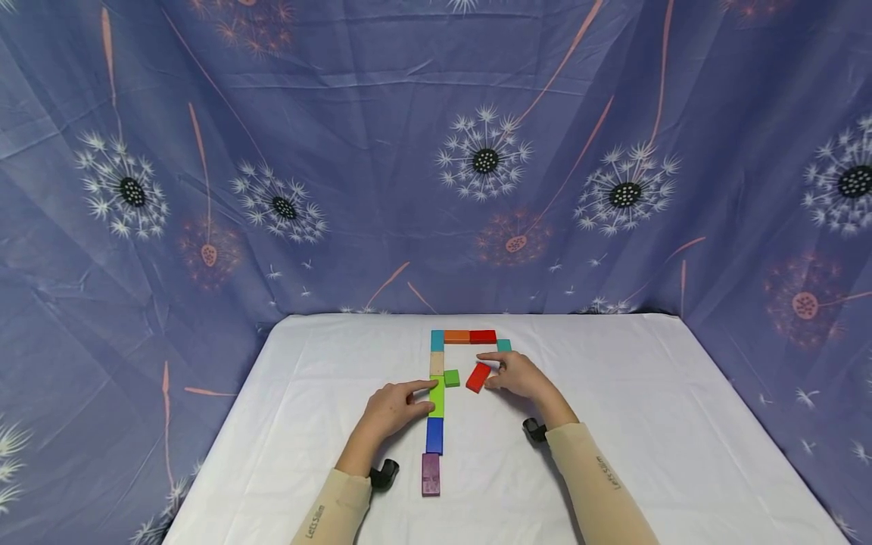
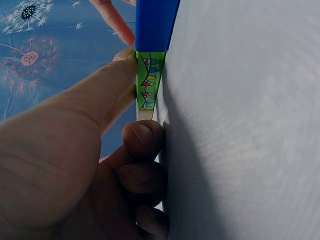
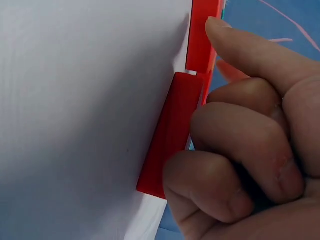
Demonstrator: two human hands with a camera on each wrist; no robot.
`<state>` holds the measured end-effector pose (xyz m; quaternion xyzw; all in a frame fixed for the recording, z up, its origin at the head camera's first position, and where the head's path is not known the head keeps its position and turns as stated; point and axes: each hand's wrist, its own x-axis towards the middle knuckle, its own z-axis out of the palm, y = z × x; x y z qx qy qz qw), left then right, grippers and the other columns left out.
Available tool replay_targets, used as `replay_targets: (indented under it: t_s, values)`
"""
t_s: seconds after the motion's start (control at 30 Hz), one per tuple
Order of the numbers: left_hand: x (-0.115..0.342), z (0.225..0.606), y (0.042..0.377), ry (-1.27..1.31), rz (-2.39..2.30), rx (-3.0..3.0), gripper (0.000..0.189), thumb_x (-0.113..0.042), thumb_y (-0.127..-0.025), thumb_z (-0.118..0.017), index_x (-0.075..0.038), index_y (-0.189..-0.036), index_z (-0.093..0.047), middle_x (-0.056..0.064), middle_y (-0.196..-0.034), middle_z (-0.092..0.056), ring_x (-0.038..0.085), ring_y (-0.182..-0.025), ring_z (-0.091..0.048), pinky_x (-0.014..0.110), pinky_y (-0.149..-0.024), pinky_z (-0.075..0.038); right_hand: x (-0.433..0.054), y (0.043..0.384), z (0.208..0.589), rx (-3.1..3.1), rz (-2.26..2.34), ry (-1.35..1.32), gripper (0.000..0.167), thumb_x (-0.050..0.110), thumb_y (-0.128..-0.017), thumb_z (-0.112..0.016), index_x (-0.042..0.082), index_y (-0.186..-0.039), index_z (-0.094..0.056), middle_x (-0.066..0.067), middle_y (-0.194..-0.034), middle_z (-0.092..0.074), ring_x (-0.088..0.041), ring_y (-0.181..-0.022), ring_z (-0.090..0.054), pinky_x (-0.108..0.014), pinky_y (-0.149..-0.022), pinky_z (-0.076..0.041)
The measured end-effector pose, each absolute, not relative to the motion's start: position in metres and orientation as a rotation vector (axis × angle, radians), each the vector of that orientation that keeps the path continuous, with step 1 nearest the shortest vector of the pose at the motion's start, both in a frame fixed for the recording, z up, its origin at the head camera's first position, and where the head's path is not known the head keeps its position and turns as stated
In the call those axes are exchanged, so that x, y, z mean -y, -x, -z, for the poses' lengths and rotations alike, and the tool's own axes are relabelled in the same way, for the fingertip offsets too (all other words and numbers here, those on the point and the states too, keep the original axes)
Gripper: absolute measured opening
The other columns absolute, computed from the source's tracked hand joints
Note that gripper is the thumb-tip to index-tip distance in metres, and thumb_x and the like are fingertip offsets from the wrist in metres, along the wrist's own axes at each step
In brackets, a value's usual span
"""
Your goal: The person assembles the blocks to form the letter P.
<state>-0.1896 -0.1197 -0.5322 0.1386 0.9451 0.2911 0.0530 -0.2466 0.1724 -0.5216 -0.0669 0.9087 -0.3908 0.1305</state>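
My left hand [image 1: 393,406] touches a lime green block [image 1: 437,401], thumb and index fingertip along its left side. In the left wrist view this green block [image 2: 150,82] shows a bunting print, and the other fingers [image 2: 145,175] curl below. A loose red block [image 1: 478,378] lies slanted under my right hand [image 1: 521,375], the thumb at its right edge and the index finger over its far end. The right wrist view shows curled fingers [image 3: 235,145] beside red blocks. A small green block [image 1: 452,378] sits between the hands, against the column of blocks.
A beige block [image 1: 437,363] and a light blue one [image 1: 437,341] continue the column away. Orange [image 1: 457,337], red [image 1: 483,337] and teal [image 1: 504,345] blocks run right. Blue [image 1: 434,436] and purple [image 1: 431,475] blocks lie nearer. The white tabletop [image 1: 286,393] meets a patterned curtain [image 1: 381,189].
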Motion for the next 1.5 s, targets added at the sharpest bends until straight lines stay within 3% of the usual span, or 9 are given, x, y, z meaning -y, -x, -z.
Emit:
replay_targets:
  t_s: [0.37, 0.57, 0.8, 1.1, 1.5]
  values:
    - [0.12, 0.531, 0.19, -0.415, -0.884, -2.877, 0.047, -0.048, -0.093, -0.078, -0.035, -0.138, -0.072, -0.009, -0.064, -0.049, 0.008, -0.058, -0.039, 0.026, -0.057, -0.028, -0.174, 0.25, 0.523, -2.654, 1.086, 0.207, 0.049, 0.007, -0.089, -0.079, 0.022, -0.135, -0.075, -0.002, -0.069, -0.052, -0.016, -0.063, -0.042, -0.03, -0.062, -0.035]
    - [0.12, 0.53, 0.19, -0.411, -0.889, -2.872, 0.047, -0.048, -0.093, -0.078, -0.035, -0.137, -0.072, -0.009, -0.064, -0.049, 0.008, -0.059, -0.039, 0.026, -0.058, -0.028, -0.176, 0.249, 0.527, -2.699, 1.091, 0.171, 0.033, 0.009, -0.088, -0.082, 0.018, -0.119, -0.081, -0.005, -0.087, -0.063, -0.019, -0.08, -0.051, -0.033, -0.073, -0.042]
    - [0.12, 0.532, 0.19, -0.411, -0.883, -2.874, 0.047, -0.049, -0.093, -0.078, -0.035, -0.138, -0.072, -0.009, -0.064, -0.048, 0.009, -0.059, -0.038, 0.027, -0.058, -0.027, -0.181, 0.245, 0.53, -2.73, 1.105, 0.101, 0.032, 0.015, -0.083, -0.088, 0.021, -0.114, -0.082, -0.004, -0.105, -0.07, -0.021, -0.094, -0.056, -0.036, -0.082, -0.047]
    - [0.121, 0.532, 0.189, -0.42, -0.883, -2.877, 0.047, -0.049, -0.094, -0.077, -0.034, -0.138, -0.072, -0.008, -0.065, -0.05, 0.009, -0.059, -0.039, 0.027, -0.057, -0.029, -0.179, 0.239, 0.53, -2.732, 1.181, 0.064, 0.03, 0.018, -0.08, -0.092, 0.022, -0.109, -0.081, -0.004, -0.088, -0.065, -0.02, -0.078, -0.053, -0.033, -0.073, -0.042]
    - [0.12, 0.532, 0.188, -0.421, -0.886, -2.868, 0.048, -0.047, -0.093, -0.078, -0.033, -0.138, -0.072, -0.008, -0.065, -0.05, 0.01, -0.059, -0.039, 0.027, -0.058, -0.028, -0.17, 0.234, 0.53, -2.771, 1.097, 0.079, 0.027, 0.016, -0.081, -0.091, 0.02, -0.105, -0.08, -0.005, -0.092, -0.064, -0.022, -0.081, -0.055, -0.035, -0.073, -0.043]
